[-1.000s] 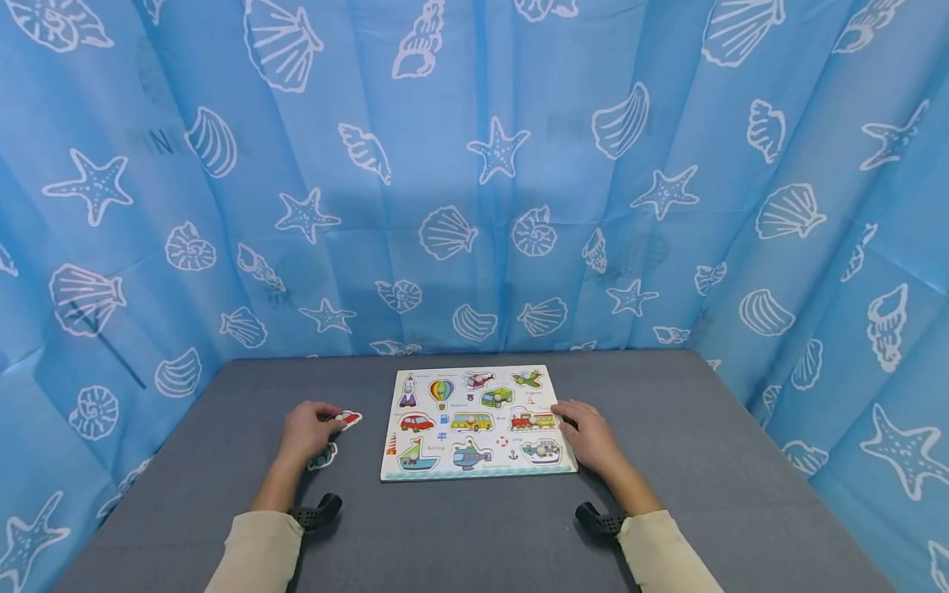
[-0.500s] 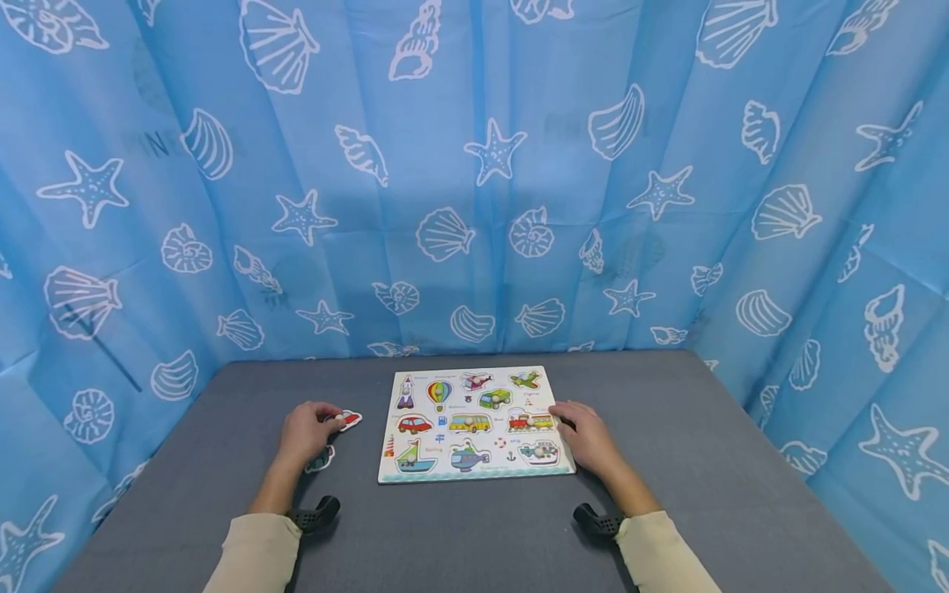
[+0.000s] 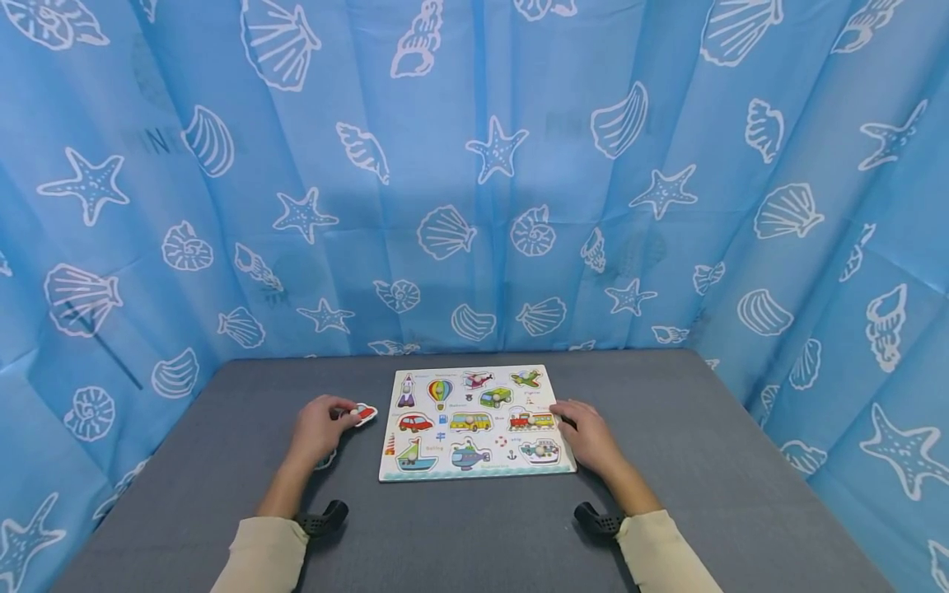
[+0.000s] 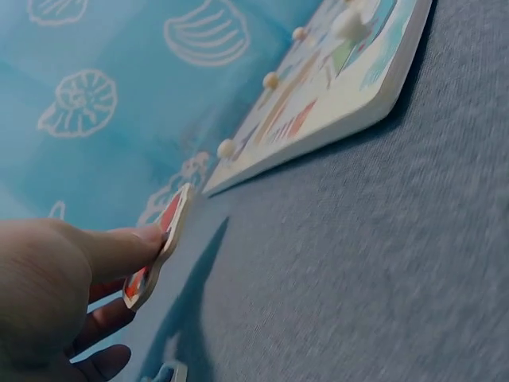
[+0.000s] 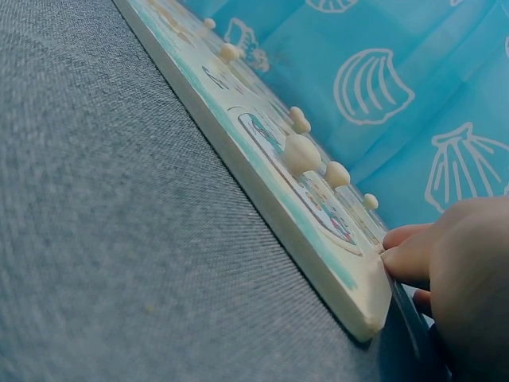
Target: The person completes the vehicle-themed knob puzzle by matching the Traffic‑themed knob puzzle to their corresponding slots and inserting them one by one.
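Observation:
My left hand pinches a red, white-edged puzzle piece between thumb and fingers, left of the puzzle board. In the left wrist view, the piece is tilted and lifted off the table, with a shadow beneath. Partly hidden below that hand lies a second, dark teal puzzle piece. My right hand holds the board's right edge; in the right wrist view its thumb and a finger meet the board near the corner. Vehicle pictures, several with round wooden knobs, cover the board.
A grey cloth-covered table carries everything. Behind it hangs a blue curtain with white shells and starfish. Black straps with camera mounts circle the left wrist and the right wrist.
My left hand has lifted the red puzzle piece and shifted right with it, towards the board. My right hand and the board have stayed in place.

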Tool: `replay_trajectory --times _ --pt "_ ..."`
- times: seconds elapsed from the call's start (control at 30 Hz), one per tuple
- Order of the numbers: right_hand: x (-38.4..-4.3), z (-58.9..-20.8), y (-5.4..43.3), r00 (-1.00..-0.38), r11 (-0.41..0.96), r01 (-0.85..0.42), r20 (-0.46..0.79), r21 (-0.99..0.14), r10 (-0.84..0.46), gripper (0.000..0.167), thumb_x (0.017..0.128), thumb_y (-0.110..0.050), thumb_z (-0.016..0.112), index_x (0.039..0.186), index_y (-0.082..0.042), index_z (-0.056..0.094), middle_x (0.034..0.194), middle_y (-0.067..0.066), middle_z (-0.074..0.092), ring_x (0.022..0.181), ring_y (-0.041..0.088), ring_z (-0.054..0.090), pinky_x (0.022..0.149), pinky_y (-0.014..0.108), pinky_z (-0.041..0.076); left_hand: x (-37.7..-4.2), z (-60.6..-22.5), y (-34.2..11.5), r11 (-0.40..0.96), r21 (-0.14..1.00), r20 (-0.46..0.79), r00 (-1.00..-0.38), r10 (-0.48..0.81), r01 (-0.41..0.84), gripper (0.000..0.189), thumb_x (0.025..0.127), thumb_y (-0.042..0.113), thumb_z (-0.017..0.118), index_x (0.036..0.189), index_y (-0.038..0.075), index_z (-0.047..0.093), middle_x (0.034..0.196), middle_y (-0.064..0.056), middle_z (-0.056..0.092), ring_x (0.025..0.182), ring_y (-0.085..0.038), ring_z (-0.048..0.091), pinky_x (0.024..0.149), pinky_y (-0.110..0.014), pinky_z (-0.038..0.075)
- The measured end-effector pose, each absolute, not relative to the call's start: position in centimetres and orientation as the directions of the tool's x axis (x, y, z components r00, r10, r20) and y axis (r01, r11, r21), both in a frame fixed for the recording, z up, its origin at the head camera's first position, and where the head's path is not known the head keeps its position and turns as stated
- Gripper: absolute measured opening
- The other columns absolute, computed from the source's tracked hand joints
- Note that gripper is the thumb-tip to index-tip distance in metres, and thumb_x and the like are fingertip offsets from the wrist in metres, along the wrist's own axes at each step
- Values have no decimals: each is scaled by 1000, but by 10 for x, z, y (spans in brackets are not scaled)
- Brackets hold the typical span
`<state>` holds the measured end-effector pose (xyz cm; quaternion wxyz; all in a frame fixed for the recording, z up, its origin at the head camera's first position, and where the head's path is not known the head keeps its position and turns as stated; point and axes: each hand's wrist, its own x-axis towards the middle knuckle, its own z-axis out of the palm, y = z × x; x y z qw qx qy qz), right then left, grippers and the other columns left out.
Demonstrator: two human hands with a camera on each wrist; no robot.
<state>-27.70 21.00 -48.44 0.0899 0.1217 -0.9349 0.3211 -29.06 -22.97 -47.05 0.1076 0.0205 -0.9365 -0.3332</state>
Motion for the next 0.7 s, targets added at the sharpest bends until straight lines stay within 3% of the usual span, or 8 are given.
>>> replay_trajectory --times 0.37,0.7 --pt "-277 -485 209 -955 757 -281 248 -590 -161 32 95 -1 58 127 2 61 135 23 54 132 43 38 105 58 28 -290 -470 -205 783 597 266 -964 13 175 13 87 13 74 100 9 74 107 -10 64 99 -30 56 85 -51 43" --pt "-276 -484 209 -955 755 -283 249 -592 -162 32 95 -1 57 127 3 61 135 23 53 132 43 38 106 58 28 -288 -471 -190 783 536 328 -933 151 315 13 83 17 78 96 17 75 107 -1 66 96 -22 55 81 -46 45"
